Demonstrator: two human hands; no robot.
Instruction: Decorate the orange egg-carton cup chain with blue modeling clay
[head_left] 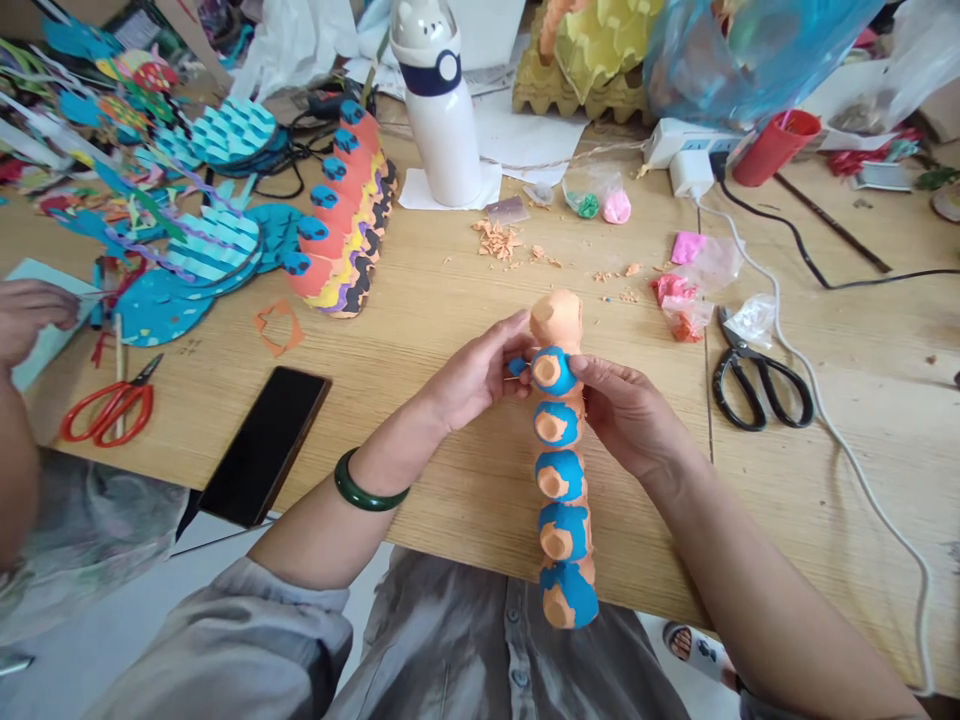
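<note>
An orange egg-carton strip (561, 470) with several humps ringed in blue clay rests over the near edge of the wooden table (465, 300). My left hand (480, 375) pinches the blue ring on the second hump from the far end, fingers closed on the left side of it. My right hand (626, 410) grips the same part of the strip from the right, fingers closed on it. A green bangle (367, 492) sits on my left wrist.
Black scissors (757, 375) lie right of the strip, a black phone (266, 445) and red scissors (112, 405) to the left. Painted carton crafts (345, 215), a white bottle (439, 110), clay bags (679, 300), a white cable (832, 430). Another person's hand (30, 315) at far left.
</note>
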